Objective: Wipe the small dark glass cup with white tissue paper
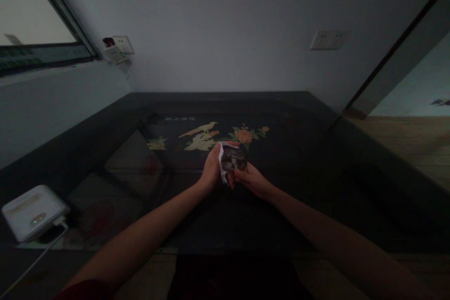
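Note:
Over the middle of the dark table, both hands hold one small dark glossy thing (234, 157) with a crumpled white edge along its left side. Its kind is hard to make out in the dim light. My left hand (211, 165) is closed around the left side, against the white edge. My right hand (253, 179) grips it from the lower right, thumb across the front. A reddish-brown bit (230, 180) shows below the dark part, between the hands. Some fingers of both hands are hidden behind the thing.
The glossy dark table (288, 117) carries a printed pattern of birds and flowers (202, 138). A white box-shaped device (35, 213) with a plugged-in cable (38, 258) sits at the left. Wall sockets (328, 40) are behind the table; a window (35, 4) is at upper left.

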Action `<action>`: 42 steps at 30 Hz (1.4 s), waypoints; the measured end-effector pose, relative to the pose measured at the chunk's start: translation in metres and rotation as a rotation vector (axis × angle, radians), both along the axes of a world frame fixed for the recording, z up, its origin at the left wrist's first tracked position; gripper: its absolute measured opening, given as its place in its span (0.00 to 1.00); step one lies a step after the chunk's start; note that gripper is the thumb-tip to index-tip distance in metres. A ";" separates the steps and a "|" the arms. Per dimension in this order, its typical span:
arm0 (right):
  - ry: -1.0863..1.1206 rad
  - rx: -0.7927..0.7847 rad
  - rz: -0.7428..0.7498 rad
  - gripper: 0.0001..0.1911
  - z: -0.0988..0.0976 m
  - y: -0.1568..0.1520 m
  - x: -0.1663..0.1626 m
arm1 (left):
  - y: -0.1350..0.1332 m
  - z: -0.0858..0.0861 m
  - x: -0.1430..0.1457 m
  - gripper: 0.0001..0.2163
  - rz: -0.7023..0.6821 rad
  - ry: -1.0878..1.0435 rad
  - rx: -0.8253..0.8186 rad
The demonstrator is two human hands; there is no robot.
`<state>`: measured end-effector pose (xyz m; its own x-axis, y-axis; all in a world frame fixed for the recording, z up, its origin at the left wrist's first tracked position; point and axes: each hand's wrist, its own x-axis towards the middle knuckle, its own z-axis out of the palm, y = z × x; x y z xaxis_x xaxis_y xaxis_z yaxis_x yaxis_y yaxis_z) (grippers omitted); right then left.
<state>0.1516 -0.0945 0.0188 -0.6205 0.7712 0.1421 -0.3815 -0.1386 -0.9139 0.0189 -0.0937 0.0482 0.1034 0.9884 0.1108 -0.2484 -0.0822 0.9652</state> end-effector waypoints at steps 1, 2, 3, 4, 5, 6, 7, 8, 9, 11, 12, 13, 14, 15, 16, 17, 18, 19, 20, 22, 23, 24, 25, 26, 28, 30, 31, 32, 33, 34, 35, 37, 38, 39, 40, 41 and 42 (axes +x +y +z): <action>-0.003 -0.006 0.000 0.24 0.000 0.000 0.000 | -0.002 0.000 0.000 0.21 0.040 0.044 0.063; -0.003 -0.013 -0.002 0.24 -0.001 0.000 0.000 | -0.004 0.001 -0.001 0.20 0.089 0.102 0.150; -0.003 -0.019 -0.004 0.24 -0.001 0.000 0.000 | -0.005 0.000 -0.002 0.19 0.134 0.172 0.259; -0.001 -0.026 -0.008 0.24 -0.002 0.000 0.000 | -0.006 0.000 -0.004 0.17 0.168 0.252 0.384; 0.002 -0.035 -0.013 0.25 -0.003 0.000 0.000 | -0.006 -0.001 -0.005 0.16 0.185 0.339 0.511; 0.005 -0.045 -0.020 0.25 -0.003 0.000 0.000 | -0.005 -0.002 -0.007 0.15 0.190 0.424 0.632; 0.008 -0.056 -0.029 0.25 -0.004 0.001 -0.001 | -0.005 -0.003 -0.008 0.14 0.188 0.500 0.735; 0.013 -0.066 -0.039 0.25 -0.005 0.001 -0.001 | -0.004 -0.004 -0.009 0.12 0.184 0.559 0.811; 0.020 -0.076 -0.050 0.25 -0.006 0.002 -0.001 | -0.004 -0.004 -0.009 0.12 0.183 0.598 0.859; 0.037 -0.088 -0.072 0.25 -0.007 0.003 -0.001 | -0.003 -0.005 -0.008 0.11 0.189 0.614 0.861; 0.043 -0.088 -0.077 0.25 -0.007 0.003 -0.001 | -0.003 -0.004 -0.007 0.11 0.195 0.590 0.820; 0.044 -0.085 -0.075 0.25 -0.007 0.003 -0.001 | -0.003 -0.004 -0.006 0.12 0.203 0.548 0.759; 0.040 -0.077 -0.070 0.24 -0.007 0.003 -0.001 | -0.003 -0.003 -0.005 0.12 0.209 0.491 0.683; 0.035 -0.065 -0.063 0.24 -0.006 0.003 -0.001 | -0.003 -0.002 -0.004 0.13 0.211 0.421 0.596; 0.029 -0.052 -0.055 0.22 -0.006 0.003 0.000 | -0.003 -0.001 -0.003 0.14 0.204 0.346 0.502; 0.024 -0.038 -0.046 0.21 -0.005 0.003 0.000 | -0.002 -0.001 -0.002 0.15 0.184 0.268 0.400; 0.020 -0.026 -0.039 0.21 -0.005 0.003 0.000 | -0.001 -0.001 -0.002 0.16 0.149 0.192 0.297; 0.018 -0.015 -0.031 0.20 -0.005 0.003 0.000 | 0.001 -0.001 -0.002 0.17 0.107 0.116 0.198; 0.018 -0.007 -0.025 0.21 -0.005 0.003 0.000 | 0.003 -0.001 -0.001 0.18 0.064 0.042 0.110; 0.014 0.005 -0.015 0.22 -0.004 0.003 0.000 | 0.006 -0.002 -0.001 0.19 -0.006 -0.091 -0.029; 0.014 0.010 -0.013 0.23 -0.004 0.003 -0.001 | 0.007 -0.002 -0.001 0.19 -0.027 -0.147 -0.082; 0.013 0.013 -0.011 0.24 -0.004 0.002 -0.001 | 0.008 -0.002 -0.001 0.19 -0.043 -0.187 -0.129; 0.010 0.015 -0.011 0.24 -0.004 0.002 -0.001 | 0.008 -0.002 -0.001 0.19 -0.060 -0.205 -0.170; 0.008 0.014 -0.011 0.23 -0.004 0.002 -0.001 | 0.008 -0.002 0.000 0.20 -0.077 -0.202 -0.196; 0.003 0.006 -0.008 0.23 -0.004 0.001 -0.001 | 0.005 -0.003 -0.001 0.21 -0.061 -0.144 -0.158; -0.001 -0.002 0.000 0.24 -0.004 0.001 -0.001 | 0.002 -0.003 -0.002 0.21 0.026 -0.038 -0.002; -0.001 -0.002 0.004 0.25 -0.004 0.000 -0.001 | 0.000 -0.003 -0.002 0.20 0.079 0.026 0.105; -0.001 -0.003 0.005 0.25 -0.005 0.000 -0.001 | -0.001 -0.003 -0.004 0.19 0.122 0.098 0.219; -0.001 -0.003 0.005 0.25 -0.005 0.000 0.000 | -0.002 -0.003 -0.005 0.18 0.150 0.177 0.333; -0.001 -0.008 0.002 0.25 -0.005 0.000 0.000 | -0.002 -0.003 -0.006 0.17 0.162 0.264 0.444; -0.001 -0.015 -0.002 0.25 -0.005 0.001 0.000 | -0.003 -0.004 -0.008 0.16 0.168 0.351 0.553; 0.008 -0.040 -0.020 0.25 -0.006 0.001 -0.001 | -0.002 -0.004 -0.010 0.15 0.177 0.513 0.745; 0.016 -0.054 -0.034 0.24 -0.006 0.001 -0.001 | -0.002 -0.005 -0.011 0.14 0.182 0.581 0.818; 0.025 -0.066 -0.050 0.24 -0.006 0.001 -0.001 | -0.002 -0.005 -0.011 0.13 0.185 0.636 0.874; 0.033 -0.075 -0.062 0.23 -0.006 0.001 -0.001 | -0.002 -0.005 -0.011 0.13 0.189 0.676 0.915; 0.039 -0.080 -0.071 0.23 -0.006 0.002 -0.001 | -0.002 -0.005 -0.011 0.13 0.195 0.699 0.938; 0.043 -0.084 -0.075 0.23 -0.006 0.002 -0.002 | -0.003 -0.005 -0.010 0.12 0.199 0.705 0.944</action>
<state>0.1501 -0.0925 0.0127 -0.5553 0.8256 0.0999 -0.4322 -0.1839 -0.8828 0.0088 -0.0963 0.0430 0.2874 0.5528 0.7822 0.4093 -0.8092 0.4215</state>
